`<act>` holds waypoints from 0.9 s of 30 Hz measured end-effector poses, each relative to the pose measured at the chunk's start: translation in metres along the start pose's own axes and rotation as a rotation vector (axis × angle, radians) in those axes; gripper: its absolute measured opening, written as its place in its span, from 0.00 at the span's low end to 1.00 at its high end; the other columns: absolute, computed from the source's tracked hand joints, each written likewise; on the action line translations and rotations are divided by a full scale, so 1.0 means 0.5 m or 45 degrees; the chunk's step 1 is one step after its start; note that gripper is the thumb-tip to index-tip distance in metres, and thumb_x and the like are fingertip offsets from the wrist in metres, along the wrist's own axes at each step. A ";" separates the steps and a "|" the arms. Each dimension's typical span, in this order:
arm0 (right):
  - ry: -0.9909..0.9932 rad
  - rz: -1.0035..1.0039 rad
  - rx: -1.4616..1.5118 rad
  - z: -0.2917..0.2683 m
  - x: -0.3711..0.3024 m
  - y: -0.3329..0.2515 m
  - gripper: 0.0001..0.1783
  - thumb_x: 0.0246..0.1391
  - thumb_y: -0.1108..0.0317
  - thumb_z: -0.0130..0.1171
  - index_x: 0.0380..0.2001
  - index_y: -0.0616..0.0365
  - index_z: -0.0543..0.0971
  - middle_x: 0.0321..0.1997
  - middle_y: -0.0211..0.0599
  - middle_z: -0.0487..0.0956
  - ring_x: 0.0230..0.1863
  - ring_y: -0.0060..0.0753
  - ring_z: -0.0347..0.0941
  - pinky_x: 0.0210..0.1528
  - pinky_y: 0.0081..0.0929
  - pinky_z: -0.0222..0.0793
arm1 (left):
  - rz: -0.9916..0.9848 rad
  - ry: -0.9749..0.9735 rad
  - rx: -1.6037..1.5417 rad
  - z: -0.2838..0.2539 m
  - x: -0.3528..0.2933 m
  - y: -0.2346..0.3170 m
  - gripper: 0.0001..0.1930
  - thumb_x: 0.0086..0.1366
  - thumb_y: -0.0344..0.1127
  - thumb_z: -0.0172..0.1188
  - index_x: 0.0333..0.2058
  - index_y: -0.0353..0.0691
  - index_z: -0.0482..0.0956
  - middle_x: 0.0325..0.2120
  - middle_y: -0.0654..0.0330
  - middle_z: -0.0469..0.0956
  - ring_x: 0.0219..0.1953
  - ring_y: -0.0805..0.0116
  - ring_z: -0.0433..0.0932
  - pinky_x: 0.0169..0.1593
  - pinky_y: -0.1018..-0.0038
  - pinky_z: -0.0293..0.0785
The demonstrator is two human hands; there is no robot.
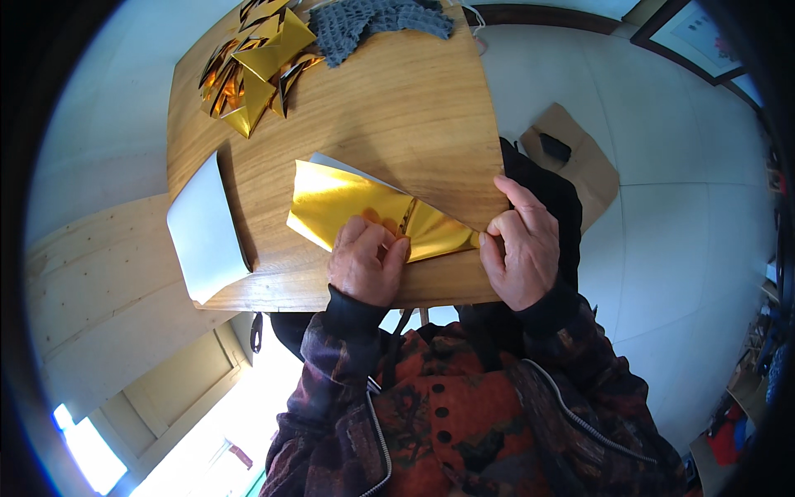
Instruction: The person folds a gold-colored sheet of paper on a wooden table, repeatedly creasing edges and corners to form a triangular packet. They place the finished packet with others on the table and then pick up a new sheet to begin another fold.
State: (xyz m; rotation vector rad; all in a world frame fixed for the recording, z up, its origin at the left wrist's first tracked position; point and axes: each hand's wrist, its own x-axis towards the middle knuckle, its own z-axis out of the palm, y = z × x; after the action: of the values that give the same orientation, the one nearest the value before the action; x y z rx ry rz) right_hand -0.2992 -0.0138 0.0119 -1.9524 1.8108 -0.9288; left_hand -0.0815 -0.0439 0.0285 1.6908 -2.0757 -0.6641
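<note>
So the gold foil sheet (352, 192) is lying right of the white paper (205, 232), probably feeling light, slick and crease-prone, with the left hand (364, 261) pinching its near edge and the right hand (527, 253) smartly pinching the tapered tip.

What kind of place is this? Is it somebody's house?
It looks like a room in a home, though I can't be sure: there's a wooden table, a framed picture and a tiled floor.

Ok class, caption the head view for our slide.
Left hand touching and right hand pinching gold paper over a wooden table, folded gold shapes beyond.
</note>
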 end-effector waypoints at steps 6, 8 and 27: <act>0.017 -0.364 -0.008 0.012 -0.032 -0.057 0.14 0.45 0.69 0.64 0.37 0.59 0.77 0.62 0.40 0.69 0.65 0.43 0.63 0.65 0.47 0.54 | 0.091 0.024 0.047 0.005 -0.001 -0.011 0.08 0.51 0.30 0.67 0.23 0.40 0.74 0.25 0.56 0.70 0.30 0.52 0.72 0.34 0.61 0.70; -0.198 -0.435 0.061 0.031 -0.048 -0.089 0.26 0.47 0.62 0.64 0.49 0.62 0.74 0.65 0.41 0.65 0.69 0.43 0.56 0.69 0.50 0.48 | 0.024 -0.011 0.038 0.008 -0.001 -0.015 0.08 0.52 0.30 0.67 0.23 0.40 0.74 0.25 0.55 0.70 0.30 0.52 0.72 0.35 0.61 0.70; -0.437 -0.373 -0.111 0.076 -0.060 -0.066 0.44 0.52 0.44 0.58 0.64 0.63 0.62 0.71 0.44 0.57 0.75 0.44 0.42 0.73 0.53 0.28 | 0.050 -0.008 0.010 0.009 0.000 -0.019 0.10 0.53 0.30 0.67 0.23 0.38 0.73 0.24 0.56 0.69 0.28 0.54 0.71 0.33 0.63 0.68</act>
State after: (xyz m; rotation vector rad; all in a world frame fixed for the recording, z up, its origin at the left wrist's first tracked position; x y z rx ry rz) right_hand -0.2489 0.0128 -0.0023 -2.3079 1.4213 -0.5522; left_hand -0.0765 -0.0447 0.0193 1.6499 -2.1129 -0.6512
